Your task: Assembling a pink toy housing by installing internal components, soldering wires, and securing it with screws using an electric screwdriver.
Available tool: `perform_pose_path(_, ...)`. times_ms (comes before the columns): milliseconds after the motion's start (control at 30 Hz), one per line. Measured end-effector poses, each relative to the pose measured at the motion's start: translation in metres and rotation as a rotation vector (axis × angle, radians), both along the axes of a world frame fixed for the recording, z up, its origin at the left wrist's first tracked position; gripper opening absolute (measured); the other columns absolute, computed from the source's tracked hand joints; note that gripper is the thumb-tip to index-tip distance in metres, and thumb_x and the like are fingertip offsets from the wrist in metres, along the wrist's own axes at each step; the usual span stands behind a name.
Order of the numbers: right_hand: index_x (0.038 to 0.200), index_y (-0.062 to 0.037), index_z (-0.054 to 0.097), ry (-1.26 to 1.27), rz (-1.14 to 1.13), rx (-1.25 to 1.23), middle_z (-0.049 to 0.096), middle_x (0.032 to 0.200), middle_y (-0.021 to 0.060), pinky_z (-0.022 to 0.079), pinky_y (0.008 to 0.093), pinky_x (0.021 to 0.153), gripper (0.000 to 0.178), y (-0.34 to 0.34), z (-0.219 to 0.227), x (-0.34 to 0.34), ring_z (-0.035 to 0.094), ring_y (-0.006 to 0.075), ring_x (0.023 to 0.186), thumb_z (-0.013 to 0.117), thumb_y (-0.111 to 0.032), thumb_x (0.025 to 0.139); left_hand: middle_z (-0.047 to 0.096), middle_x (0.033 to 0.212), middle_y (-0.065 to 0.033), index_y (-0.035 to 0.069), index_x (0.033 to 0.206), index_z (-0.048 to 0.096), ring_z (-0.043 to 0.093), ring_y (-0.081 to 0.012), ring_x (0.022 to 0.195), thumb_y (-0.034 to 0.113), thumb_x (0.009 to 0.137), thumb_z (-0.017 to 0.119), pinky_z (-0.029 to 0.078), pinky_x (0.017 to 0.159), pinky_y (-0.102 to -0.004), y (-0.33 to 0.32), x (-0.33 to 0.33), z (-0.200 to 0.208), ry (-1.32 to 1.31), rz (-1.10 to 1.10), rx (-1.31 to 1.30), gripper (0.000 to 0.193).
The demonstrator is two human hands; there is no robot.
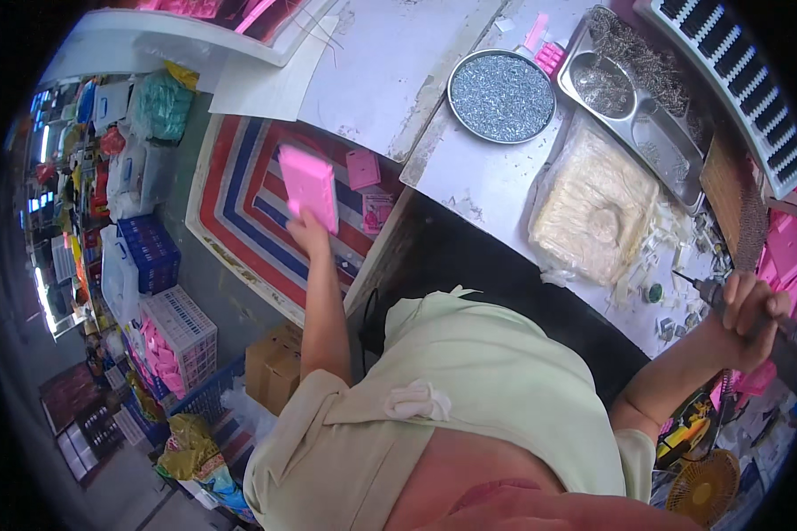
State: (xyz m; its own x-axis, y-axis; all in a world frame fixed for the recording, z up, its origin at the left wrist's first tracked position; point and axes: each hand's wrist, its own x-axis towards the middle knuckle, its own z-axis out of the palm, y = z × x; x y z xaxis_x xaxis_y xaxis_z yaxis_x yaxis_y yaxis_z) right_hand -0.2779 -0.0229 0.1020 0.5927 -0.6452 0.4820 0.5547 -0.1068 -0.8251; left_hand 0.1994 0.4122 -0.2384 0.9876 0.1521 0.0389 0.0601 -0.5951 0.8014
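My left hand [308,234] grips a pink rectangular plastic case [310,184] by its near edge and holds it above a striped mat [239,190]. A flat pink plastic piece [363,168] and a second pink piece [377,213] lie on that mat, right of the held case. At the far right, my right hand [749,317] is closed round a dark powered screwdriver [715,292]. Its thin bit points left, over small loose parts on the white table [469,190]. The cable hangs below my hand.
A round tray [502,96] full of small metal pieces stands on the table. Beside it are a metal compartment tray [673,155] with springs and a plastic bag of pale parts [593,203]. A slotted grey rack [735,80] edges the far right. Boxes and a cardboard carton [273,365] stand at left.
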Motion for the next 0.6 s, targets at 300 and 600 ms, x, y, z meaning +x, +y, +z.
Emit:
perform_pose_path(300, 0.108, -0.0061, 0.051, 0.039, -0.104, -0.030, 0.045, 0.062, -0.0023, 0.043, 0.0289, 0.060, 0.023, -0.001, 0.003, 0.029, 0.044, 0.0107, 0.055, 0.062, -0.023, 0.097, 0.073, 0.093, -0.0160, -0.003, 0.107, 0.072, 0.069, -0.0272, 0.086, 0.055, 0.096, 0.057, 0.054, 0.078, -0.0407, 0.078, 0.010, -0.131, 1.062, -0.753, 0.718, 0.061)
perform_pose_path(600, 0.140, 0.0000, 0.041, 0.336, -0.527, -0.003, 0.053, 0.079, 0.0030, 0.050, 0.0367, 0.080, 0.076, -0.002, 0.002, 0.036, 0.055, 0.0141, 0.071, 0.079, -0.038, 0.087, 0.068, 0.083, -0.0041, 0.000, 0.099, 0.068, 0.064, -0.0134, 0.075, 0.025, 0.095, 0.070, 0.053, 0.076, -0.0270, -0.354, 0.029, 0.315, 0.313, -1.526, -0.237, 0.026)
